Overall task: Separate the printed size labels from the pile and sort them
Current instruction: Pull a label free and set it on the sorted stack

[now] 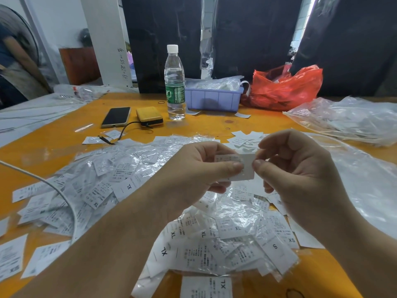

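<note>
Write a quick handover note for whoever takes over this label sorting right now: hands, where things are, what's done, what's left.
Left hand and right hand both pinch one small stack of labels above the pile.
The pile of labels, mixed XL, S and XS, lies on clear plastic wrap across the orange table.
Done: a small group of labels lies apart, behind the hands.
Left: most of the pile is unsorted.

- left hand: bare, no glove, no ring or watch visible
- right hand: bare too, nails short and unpainted
- both forearms uncovered up to the frame edge, no sleeve or cuff in view
- no wristbands, tape or markings
</note>
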### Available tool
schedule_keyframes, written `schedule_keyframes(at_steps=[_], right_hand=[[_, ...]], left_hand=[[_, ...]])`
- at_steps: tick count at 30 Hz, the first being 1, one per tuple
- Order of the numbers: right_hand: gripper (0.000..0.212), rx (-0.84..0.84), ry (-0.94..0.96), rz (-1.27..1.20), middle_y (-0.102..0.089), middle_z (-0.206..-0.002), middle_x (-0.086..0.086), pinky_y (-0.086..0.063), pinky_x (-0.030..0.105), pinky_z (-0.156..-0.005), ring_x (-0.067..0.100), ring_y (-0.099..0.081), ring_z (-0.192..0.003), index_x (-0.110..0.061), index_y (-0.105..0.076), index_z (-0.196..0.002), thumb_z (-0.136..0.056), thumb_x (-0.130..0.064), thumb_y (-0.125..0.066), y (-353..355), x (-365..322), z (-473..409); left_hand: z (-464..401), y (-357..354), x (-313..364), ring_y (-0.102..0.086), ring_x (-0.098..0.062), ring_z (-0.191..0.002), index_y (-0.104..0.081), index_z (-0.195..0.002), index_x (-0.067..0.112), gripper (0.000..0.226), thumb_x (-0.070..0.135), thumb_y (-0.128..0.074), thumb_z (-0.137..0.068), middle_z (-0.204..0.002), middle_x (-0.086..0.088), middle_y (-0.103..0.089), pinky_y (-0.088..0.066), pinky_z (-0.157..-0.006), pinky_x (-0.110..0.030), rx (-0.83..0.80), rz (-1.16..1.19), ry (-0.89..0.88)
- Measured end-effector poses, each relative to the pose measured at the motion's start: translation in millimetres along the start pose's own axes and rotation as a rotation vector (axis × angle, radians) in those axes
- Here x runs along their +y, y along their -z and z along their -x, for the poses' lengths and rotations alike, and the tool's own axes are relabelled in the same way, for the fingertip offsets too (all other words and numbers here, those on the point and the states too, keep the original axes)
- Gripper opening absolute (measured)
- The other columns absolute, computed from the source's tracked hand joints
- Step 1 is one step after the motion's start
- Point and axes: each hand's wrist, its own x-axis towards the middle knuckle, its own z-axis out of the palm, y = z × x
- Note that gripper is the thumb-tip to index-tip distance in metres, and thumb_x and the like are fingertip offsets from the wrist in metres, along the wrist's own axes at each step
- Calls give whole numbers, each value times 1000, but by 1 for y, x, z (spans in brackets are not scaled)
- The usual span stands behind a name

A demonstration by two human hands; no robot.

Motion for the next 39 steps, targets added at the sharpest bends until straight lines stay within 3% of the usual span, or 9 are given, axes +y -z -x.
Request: schedule_keyframes(at_steps=[2, 4, 9, 16, 20, 26, 30, 35, 39], right_hand=[[25, -2, -10, 5, -66, -79, 2, -46, 41, -49, 35, -51, -58, -27, -62, -86, -79, -4, -68, -1, 0, 1], [21, -1, -23, 18, -66, -78, 0, -46, 41, -48, 33, -52, -57, -29, -62, -85, -75, -12, -64, -3, 0, 2], [19, -26, -13, 38, -65, -78, -2, -47, 50, -50, 34, -53, -58, -29, -62, -87, -75, -15, -62, -7, -7, 7], [20, -79, -30, 81, -65, -77, -4, -51, 51, -54, 26, -57, -55, -28, -65, -87, -80, -10, -68, -7, -8, 7], [26, -128, -83, -9, -68, -82, -1, -54, 31, -53, 19, -62, -56, -27, -69, -92, -84, -2, -70, -5, -7, 4], [24, -185, -139, 13, -69, -77, 0, -53, 27, -53, 17, -64, -56, -26, -70, -104, -86, -9, -68, -5, -5, 2], [12, -232, -190, -28, -66, -63, 2, -52, 28, -53, 16, -61, -55, -14, -75, -93, -89, -12, -64, -4, -7, 1], [12, -171, -270, -122, -60, -57, 1, -48, 24, -47, 15, -55, -50, -5, -72, -81, -88, -3, -62, -3, -8, -2], [9, -141, -338, -257, -54, -52, 3, -44, 24, -44, 13, -48, -44, -12, -68, -63, -67, -18, -74, -2, -11, -3]], left_hand=[[0, 0, 0, -62, -12, -65, -70, -91, 10, 8, 4, -67, -86, -77, -2, -68, -56, -64, -22, -15, 8, 15], [-2, -1, -1, -63, -11, -65, -71, -90, 11, 14, 1, -61, -90, -76, 0, -68, -55, -63, -22, -8, -19, 12], [-1, -4, -2, -63, -14, -70, -71, -91, 11, 10, 4, -64, -89, -81, -2, -67, -54, -66, -24, -6, -75, -33], [-1, -1, -3, -65, -17, -75, -72, -90, 12, 9, 6, -70, -83, -86, -7, -68, -56, -64, -23, -14, -51, -22], [-2, -1, -4, -65, -16, -75, -73, -87, 16, 11, 13, -73, -76, -87, -6, -69, -55, -63, -23, 14, -55, -31], [0, 0, -3, -67, -16, -74, -68, -95, 17, 32, 20, -75, -64, -89, -6, -69, -53, -58, -22, 44, -24, -41], [0, 1, -2, -71, -20, -82, -65, -104, 20, 46, 24, -77, -60, -95, -10, -72, -54, -62, -23, 53, -10, -42], [-1, 2, -3, -69, -20, -82, -66, -104, 20, 42, 31, -76, -65, -98, -10, -73, -56, -65, -23, 74, -60, -45], [-4, 5, -2, -66, -19, -83, -65, -99, 23, 22, 25, -76, -80, -80, 0, -70, -55, -65, -24, 125, -29, -42]])
